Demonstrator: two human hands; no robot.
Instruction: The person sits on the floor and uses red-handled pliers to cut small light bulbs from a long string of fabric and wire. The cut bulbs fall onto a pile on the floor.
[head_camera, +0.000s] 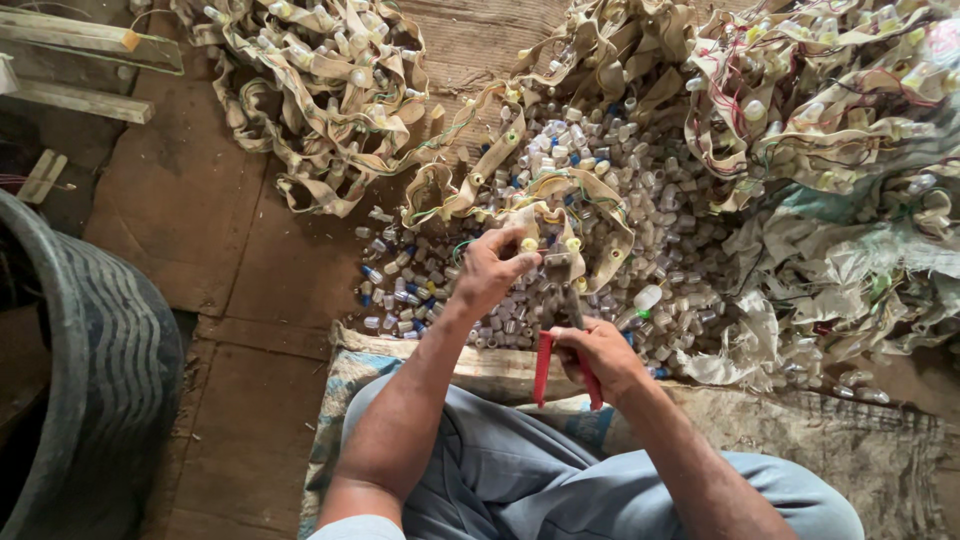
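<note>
Countless small caps (610, 200) (tangled straps (330, 90) around)

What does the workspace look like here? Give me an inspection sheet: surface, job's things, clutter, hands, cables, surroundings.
Surface: worn brown floor; the person sits on a faded woven mat.
Job's things: red-handled pliers, jaws up at a beige strap studded with small caps.
Clutter: heap of small clear vials, some blue-capped; tangled strap piles left and right.
Hands: left hand pinches the strap at a yellow cap; right hand is closed on the pliers' handles.
Cables: thin green and red wires run through the strap piles.
Surroundings: dark ribbed tub at left; wooden slats top left.
</note>
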